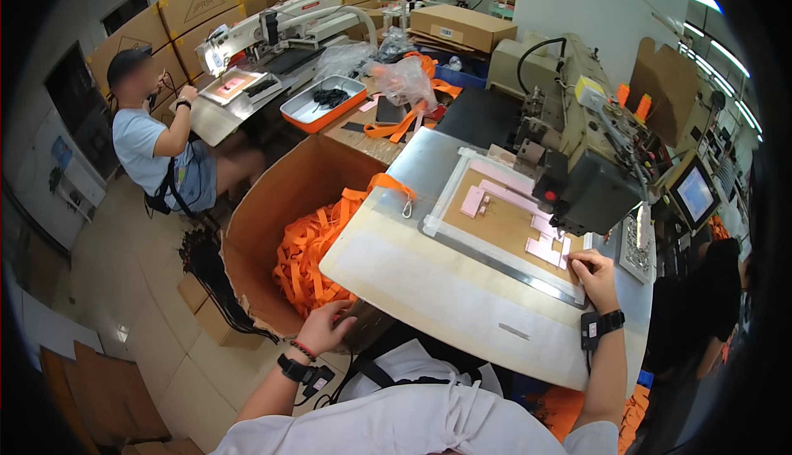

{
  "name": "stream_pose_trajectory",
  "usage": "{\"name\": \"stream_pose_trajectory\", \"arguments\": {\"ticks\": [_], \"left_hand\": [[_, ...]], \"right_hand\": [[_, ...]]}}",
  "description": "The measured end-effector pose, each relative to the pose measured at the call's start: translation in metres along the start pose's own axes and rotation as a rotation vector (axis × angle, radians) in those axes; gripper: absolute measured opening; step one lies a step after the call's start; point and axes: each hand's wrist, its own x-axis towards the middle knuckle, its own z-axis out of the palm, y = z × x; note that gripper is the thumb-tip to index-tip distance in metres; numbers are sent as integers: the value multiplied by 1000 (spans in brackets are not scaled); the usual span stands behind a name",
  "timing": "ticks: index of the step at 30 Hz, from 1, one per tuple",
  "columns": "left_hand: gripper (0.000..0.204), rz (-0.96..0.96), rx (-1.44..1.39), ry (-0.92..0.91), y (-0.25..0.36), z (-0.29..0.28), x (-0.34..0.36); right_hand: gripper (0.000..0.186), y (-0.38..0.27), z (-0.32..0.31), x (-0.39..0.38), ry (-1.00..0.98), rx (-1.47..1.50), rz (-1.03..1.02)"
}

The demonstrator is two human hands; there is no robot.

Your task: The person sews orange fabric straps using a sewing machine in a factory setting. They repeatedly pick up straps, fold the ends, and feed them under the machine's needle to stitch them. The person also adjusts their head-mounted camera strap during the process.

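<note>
My right hand point(597, 278) is at the near right corner of a flat sewing template point(503, 217), a brown board with pink pieces in a pale frame. Its thumb and forefinger come together at the edge beside a pink piece point(544, 249); what they pinch, if anything, is hidden. The head of a sewing machine point(582, 179) stands over the template. My left hand point(323, 330) is low beside the table's near left edge, fingers apart and loosely bent. Close to it is a large carton point(272, 199) of orange webbing straps point(318, 249).
One strap with a metal hook point(407, 207) hangs over the tabletop's left edge. A tray of small metal parts point(636, 245) is on the right, below a screen point(695, 191). At the far left a person point(153, 125) sits at another sewing machine point(280, 22). An orange-rimmed tray point(323, 104) stands between.
</note>
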Motion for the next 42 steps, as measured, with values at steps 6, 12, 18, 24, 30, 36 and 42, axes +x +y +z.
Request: {"name": "stream_pose_trajectory", "arguments": {"ticks": [6, 12, 18, 24, 30, 36, 42], "left_hand": [[13, 73, -86, 295, 74, -70, 4], [29, 665, -1074, -574, 184, -101, 27], [100, 738, -1368, -1157, 282, -80, 9], [61, 505, -1630, -655, 337, -58, -43], [66, 524, -1537, -874, 325, -44, -4], [67, 658, -1169, -1409, 332, -9, 57], [67, 775, -961, -1821, 352, 21, 94]], "right_hand": [[13, -6, -1, -4, -22, -4, -24], [13, 3, -7, -8, -21, 15, -21], [14, -8, 2, 9, -59, -17, -95], [16, -11, -11, -7, -41, 11, 6], [20, 14, -19, -9, -110, 31, -80], [23, -9, -32, -12, -12, 90, 4], [22, -83, -122, -146, 263, -66, 103]]}}
